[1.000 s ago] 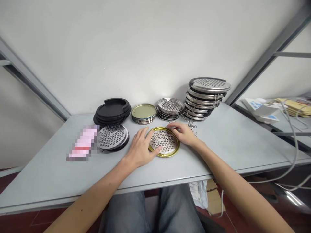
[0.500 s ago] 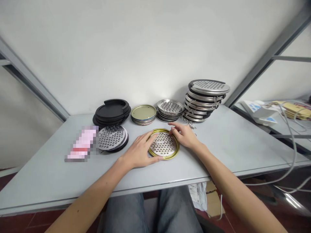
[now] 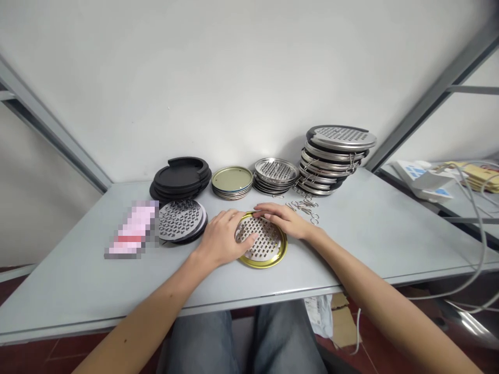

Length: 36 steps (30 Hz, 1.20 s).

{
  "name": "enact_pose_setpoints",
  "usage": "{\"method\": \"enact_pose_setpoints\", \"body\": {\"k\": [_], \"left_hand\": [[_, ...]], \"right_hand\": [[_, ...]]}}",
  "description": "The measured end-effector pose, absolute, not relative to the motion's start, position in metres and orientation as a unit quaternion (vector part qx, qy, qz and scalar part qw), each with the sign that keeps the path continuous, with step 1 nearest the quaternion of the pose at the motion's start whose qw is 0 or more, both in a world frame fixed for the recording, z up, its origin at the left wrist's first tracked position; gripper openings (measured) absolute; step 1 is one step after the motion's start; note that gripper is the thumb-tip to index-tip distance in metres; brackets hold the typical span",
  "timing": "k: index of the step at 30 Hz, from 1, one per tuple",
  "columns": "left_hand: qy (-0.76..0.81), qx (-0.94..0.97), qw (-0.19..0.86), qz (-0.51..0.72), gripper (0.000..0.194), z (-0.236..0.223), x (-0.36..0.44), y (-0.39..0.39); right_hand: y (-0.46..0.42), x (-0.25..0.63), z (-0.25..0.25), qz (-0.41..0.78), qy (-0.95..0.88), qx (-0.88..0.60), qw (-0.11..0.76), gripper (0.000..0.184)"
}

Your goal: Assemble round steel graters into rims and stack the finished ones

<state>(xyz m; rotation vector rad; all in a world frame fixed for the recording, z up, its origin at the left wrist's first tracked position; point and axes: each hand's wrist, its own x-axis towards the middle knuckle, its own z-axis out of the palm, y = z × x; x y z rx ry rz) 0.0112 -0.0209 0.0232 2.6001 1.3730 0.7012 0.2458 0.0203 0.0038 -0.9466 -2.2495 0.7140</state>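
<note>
In front of me a round metal grater disc (image 3: 261, 240) lies in a shallow gold-rimmed lid (image 3: 262, 264). My left hand (image 3: 223, 238) grips the lid's left side, its thumb over the grater holes and its fingers bent at the rim. Across the far edge, my right hand (image 3: 284, 220) has its fingers pressed together on the lid and disc; its thumb is partly hidden. To the left sits a pile of grater discs (image 3: 181, 221). Small metal rings and clips (image 3: 306, 205) lie scattered beyond my right hand.
Along the wall stand black round bases (image 3: 178, 177), a stack of olive lids (image 3: 232, 179), silver grater lids (image 3: 275, 172) and a tall leaning pile of assembled graters (image 3: 335, 156). A blurred pink item (image 3: 134, 228) lies left. White cables (image 3: 477, 249) hang at the right.
The lid with its disc is turned and slightly nearer me. My right hand has slid left along the far rim, and my left thumb has moved up onto the disc.
</note>
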Motion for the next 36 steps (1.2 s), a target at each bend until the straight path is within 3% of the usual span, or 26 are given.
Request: {"method": "enact_pose_setpoints", "body": {"k": [5,16,36], "left_hand": [[0.425,0.880,0.084,0.194,0.057,0.018,0.010,-0.018],[0.420,0.883,0.093,0.188,0.049,0.012,0.011,-0.018],[0.420,0.880,0.090,0.203,0.043,0.007,0.013,-0.016]], "right_hand": [[0.017,0.244,0.001,0.186,-0.836,-0.384,0.345,0.030],[0.007,0.241,-0.002,0.164,-0.863,-0.387,0.280,0.032],[0.007,0.242,-0.002,0.138,-0.879,-0.374,0.263,0.035]]}}
